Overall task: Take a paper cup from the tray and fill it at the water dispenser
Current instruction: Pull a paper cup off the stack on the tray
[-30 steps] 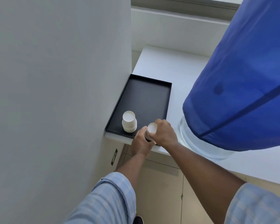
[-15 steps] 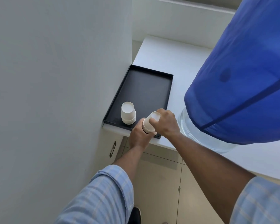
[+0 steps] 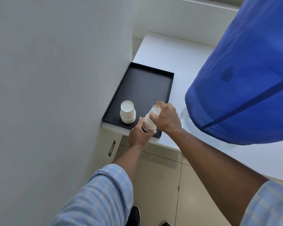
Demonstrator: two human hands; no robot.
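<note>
A black tray [image 3: 144, 85] lies on the white counter against the wall. A short stack of upside-down white paper cups [image 3: 127, 114] stands at its near left corner. Over the tray's near right corner I hold a second stack of white paper cups [image 3: 149, 122], tilted. My left hand [image 3: 140, 136] grips the stack's lower part. My right hand [image 3: 167, 119] pinches the top cup [image 3: 155, 110], which sits partly drawn off the stack. The dispenser's big bottle under a blue cover [image 3: 245, 79] stands to the right; no tap is in view.
A grey wall [image 3: 55, 79] rises close on the left, touching the tray's side. The white counter [image 3: 178, 59] runs back to a far wall. Below lie beige floor tiles [image 3: 162, 185] and the toes of my dark shoes [image 3: 136, 214].
The held stack has lifted and tilted, and my right hand has drawn the top cup up and away from the rest. The view has shifted slightly downward.
</note>
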